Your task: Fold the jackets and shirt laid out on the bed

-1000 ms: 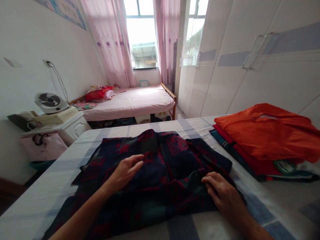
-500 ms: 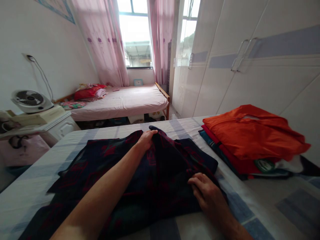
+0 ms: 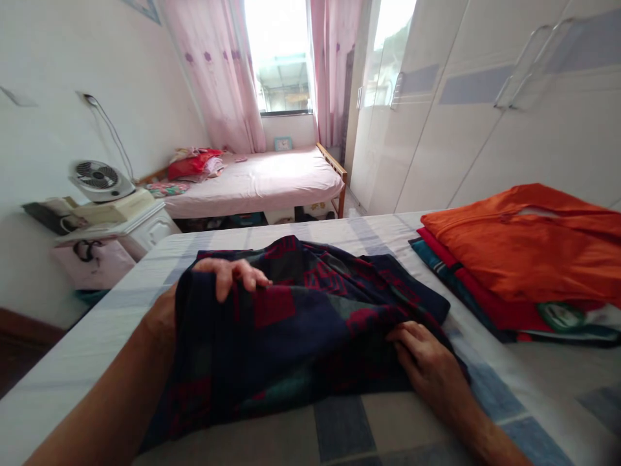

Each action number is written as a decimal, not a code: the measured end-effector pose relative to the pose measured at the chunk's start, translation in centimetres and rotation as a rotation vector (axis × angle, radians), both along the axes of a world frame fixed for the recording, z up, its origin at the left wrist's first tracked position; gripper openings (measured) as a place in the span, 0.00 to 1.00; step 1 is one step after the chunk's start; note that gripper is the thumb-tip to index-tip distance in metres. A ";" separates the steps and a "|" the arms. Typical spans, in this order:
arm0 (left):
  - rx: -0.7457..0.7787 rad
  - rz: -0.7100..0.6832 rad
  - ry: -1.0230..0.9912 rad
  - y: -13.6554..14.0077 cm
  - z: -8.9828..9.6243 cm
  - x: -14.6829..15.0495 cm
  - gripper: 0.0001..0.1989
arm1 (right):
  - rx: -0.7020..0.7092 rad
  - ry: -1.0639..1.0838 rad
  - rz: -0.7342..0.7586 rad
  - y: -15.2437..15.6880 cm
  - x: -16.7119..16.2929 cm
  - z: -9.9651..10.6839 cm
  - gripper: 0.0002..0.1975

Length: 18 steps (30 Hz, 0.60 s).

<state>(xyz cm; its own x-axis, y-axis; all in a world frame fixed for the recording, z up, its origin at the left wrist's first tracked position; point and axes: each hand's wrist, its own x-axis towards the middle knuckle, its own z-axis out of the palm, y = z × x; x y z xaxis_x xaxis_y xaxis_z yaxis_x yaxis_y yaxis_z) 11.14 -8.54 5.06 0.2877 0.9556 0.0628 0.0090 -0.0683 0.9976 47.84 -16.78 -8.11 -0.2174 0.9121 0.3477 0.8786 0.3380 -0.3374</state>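
One head-worn view – looking forward and down, close over the bed (image 3: 339, 427); window (image 3: 284, 58) far ahead.

Folded clothes stack (image 3: 524, 259), desk fan (image 3: 99, 179), pink bed (image 3: 262, 184), wardrobe (image 3: 485, 110)

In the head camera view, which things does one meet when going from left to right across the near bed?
left hand gripping a fold of the dark patterned garment → right hand pressing its right edge → stack of folded clothes with an orange garment on top.
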 end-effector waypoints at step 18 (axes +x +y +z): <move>0.190 0.449 0.774 -8.6 -6.5 -1.9 0.27 | 0.363 -0.185 0.022 0.9 -0.9 1.0 0.09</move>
<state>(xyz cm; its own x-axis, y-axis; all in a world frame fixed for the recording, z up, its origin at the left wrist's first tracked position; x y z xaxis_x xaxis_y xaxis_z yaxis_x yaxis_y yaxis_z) 9.23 -17.14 -1.44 -0.0811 0.9813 0.1743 0.7358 -0.0590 0.6746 46.99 -15.86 -7.10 -0.3245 0.7320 0.5991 0.9044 0.4256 -0.0301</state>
